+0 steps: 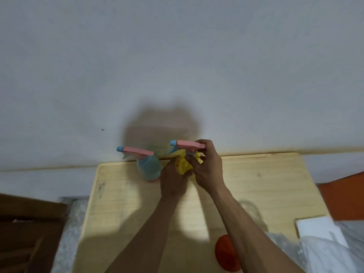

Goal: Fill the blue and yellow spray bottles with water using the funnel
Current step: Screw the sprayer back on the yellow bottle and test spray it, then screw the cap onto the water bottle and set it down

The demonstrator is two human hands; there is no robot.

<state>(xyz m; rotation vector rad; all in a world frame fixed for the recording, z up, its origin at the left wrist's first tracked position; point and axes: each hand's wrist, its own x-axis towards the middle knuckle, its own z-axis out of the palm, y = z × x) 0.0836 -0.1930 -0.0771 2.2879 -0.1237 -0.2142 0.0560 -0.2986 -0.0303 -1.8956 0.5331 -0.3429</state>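
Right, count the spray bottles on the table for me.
2. The blue bottle stands alone at the table's far edge. The yellow bottle is just right of it, held by both hands, left and right. None seem hidden.

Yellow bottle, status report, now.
Left hand grips yellow bottle body; right hand holds its pink spray head. Blue bottle capped, untouched, beside it. Nothing blocking.

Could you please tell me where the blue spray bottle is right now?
In the head view, the blue spray bottle stands at the wooden table's far edge, just left of the yellow spray bottle.
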